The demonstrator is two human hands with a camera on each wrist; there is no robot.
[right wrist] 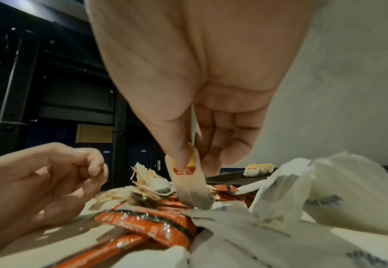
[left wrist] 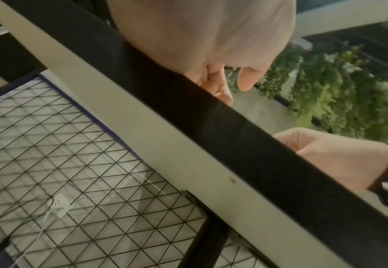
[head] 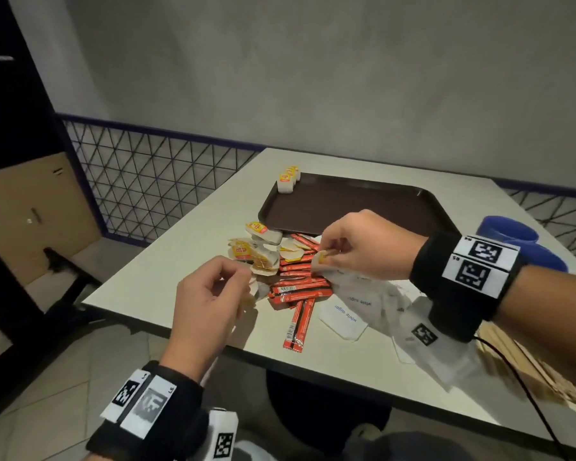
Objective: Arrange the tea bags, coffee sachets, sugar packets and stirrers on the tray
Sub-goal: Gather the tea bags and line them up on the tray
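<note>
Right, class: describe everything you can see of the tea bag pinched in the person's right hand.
The tea bag is a pale, papery pouch with a yellow tag bearing a red label at its top. The right hand pinches it by that tagged end between thumb and fingers, so the pouch hangs down, slightly creased. Its lower end is at the white sugar packets, beside the orange coffee sachets; whether it touches them is unclear. It is over the table, not on the tray.

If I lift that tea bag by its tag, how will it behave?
Probably light and floppy: the tea bag hangs limp below the right hand, which pinches only its tag. It may swing. The paper looks thin, so a hard tug could tear it.
</note>
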